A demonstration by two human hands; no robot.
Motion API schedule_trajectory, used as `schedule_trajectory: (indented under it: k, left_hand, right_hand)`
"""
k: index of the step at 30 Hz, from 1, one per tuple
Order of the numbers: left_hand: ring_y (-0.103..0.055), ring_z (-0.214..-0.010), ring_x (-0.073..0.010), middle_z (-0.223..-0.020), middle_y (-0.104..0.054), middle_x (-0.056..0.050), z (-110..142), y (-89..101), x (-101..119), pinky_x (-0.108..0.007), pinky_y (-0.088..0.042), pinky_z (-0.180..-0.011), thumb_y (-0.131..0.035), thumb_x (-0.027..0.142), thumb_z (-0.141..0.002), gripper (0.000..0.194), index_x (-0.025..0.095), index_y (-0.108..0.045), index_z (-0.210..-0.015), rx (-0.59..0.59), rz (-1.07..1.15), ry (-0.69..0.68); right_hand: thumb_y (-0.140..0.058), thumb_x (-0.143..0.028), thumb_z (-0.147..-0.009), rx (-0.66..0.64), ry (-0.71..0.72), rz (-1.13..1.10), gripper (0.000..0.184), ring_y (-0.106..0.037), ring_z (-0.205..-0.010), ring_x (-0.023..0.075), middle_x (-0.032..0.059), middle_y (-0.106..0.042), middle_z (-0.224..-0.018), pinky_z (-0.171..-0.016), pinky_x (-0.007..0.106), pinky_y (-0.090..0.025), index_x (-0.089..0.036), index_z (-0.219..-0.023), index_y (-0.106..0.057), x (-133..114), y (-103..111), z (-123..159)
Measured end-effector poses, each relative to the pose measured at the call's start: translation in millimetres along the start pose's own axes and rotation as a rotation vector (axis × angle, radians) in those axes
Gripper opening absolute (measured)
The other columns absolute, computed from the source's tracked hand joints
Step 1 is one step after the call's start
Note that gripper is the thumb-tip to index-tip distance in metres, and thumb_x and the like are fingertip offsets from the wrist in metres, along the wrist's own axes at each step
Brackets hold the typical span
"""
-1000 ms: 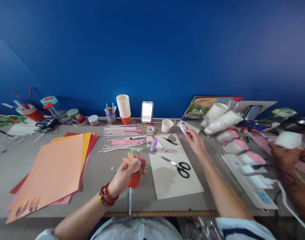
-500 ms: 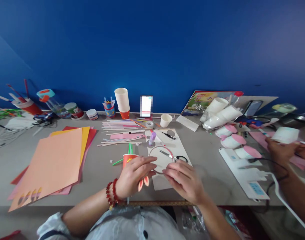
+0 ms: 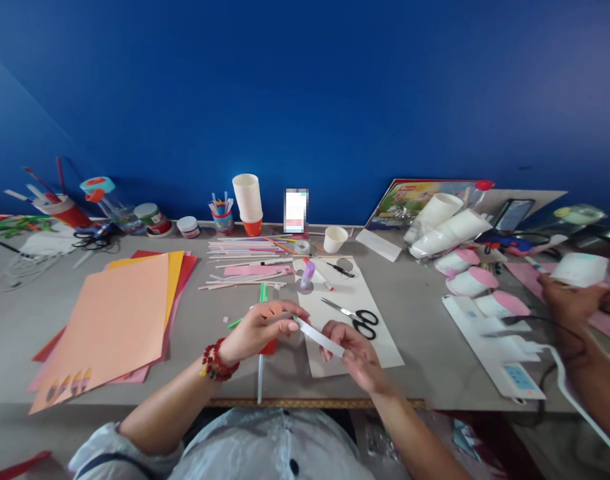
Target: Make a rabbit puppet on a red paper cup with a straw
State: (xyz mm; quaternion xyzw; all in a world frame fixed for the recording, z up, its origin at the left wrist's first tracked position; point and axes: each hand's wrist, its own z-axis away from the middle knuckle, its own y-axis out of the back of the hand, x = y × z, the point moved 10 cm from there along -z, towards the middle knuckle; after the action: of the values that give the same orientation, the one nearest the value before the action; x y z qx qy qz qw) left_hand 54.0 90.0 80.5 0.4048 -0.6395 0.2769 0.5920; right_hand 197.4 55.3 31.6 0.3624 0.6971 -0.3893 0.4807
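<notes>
band (image 3: 321,339) above the white paper (image 3: 345,292), left hand (image 3: 267,325) pinching one end, right hand (image 3: 355,355) the other, presumably to steady it between them, though whether it's a loop i can't tell

Slanted white strip (image 3: 317,335) between hands (image 3: 265,325) (image 3: 357,353)

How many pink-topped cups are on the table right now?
3, in a row: the far cup beside the bagged cups, the middle cup, and the near cup by the power strip. Others may be hidden.
</notes>
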Motion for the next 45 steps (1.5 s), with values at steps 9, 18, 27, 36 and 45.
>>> schedule_trajectory:
  k: [9,18,27,36,45]
  left_hand:
    - [-0.064,-0.087,-0.0187,-0.089,-0.068,-0.006,14.7,1.2,7.4,-0.030,-0.050,-0.078,-0.062,0.028,-0.092,0.011,0.019,-0.067,-0.091,0.228,-0.246,-0.154]
    - [-0.063,-0.090,-0.0186,-0.094,-0.067,-0.007,22.3,-7.6,14.2,-0.031,-0.050,-0.081,-0.054,0.018,-0.094,0.011,0.020,-0.063,-0.099,0.336,-0.382,-0.241]
    - [-0.059,-0.086,-0.0168,-0.090,-0.063,-0.005,22.2,-4.9,15.3,-0.029,-0.047,-0.078,-0.057,0.016,-0.092,0.006,0.019,-0.061,-0.095,0.389,-0.408,-0.259]
    - [-0.058,-0.079,-0.0164,-0.083,-0.061,-0.003,19.2,0.9,9.5,-0.029,-0.045,-0.074,-0.059,0.021,-0.091,0.004,0.019,-0.058,-0.088,0.421,-0.395,-0.245]
    - [-0.057,-0.079,-0.0175,-0.081,-0.061,-0.004,17.7,5.1,9.4,-0.030,-0.046,-0.073,-0.061,0.022,-0.089,0.005,0.020,-0.059,-0.085,0.423,-0.372,-0.224]
  right_hand:
    - [-0.059,-0.031,-0.094,0.519,0.178,0.486,0.027,-0.062,-0.087,0.0184,0.0112,-0.056,-0.121,-0.073,0.034,-0.058,-0.025,-0.120,-0.059,-33.9,27.8,0.8]
    - [-0.062,-0.018,-0.091,0.625,0.360,0.729,0.025,-0.060,-0.108,0.0248,0.0123,-0.061,-0.114,-0.084,0.041,-0.060,-0.022,-0.115,-0.061,-53.0,-10.0,6.6]
    - [-0.064,-0.018,-0.090,0.642,0.326,0.724,0.009,-0.063,-0.097,0.0222,0.0097,-0.061,-0.102,-0.077,0.036,-0.059,-0.021,-0.099,-0.064,-54.4,-14.3,0.7]
    - [-0.061,-0.018,-0.091,0.597,0.343,0.734,0.012,-0.063,-0.094,0.0223,0.0087,-0.063,-0.098,-0.083,0.040,-0.055,-0.022,-0.102,-0.059,-51.8,-14.6,-0.5]
    - [-0.058,-0.013,-0.090,0.476,0.395,0.875,0.011,-0.062,-0.088,0.0224,0.0062,-0.063,-0.090,-0.079,0.039,-0.052,-0.023,-0.091,-0.063,-64.8,-27.8,-6.0]
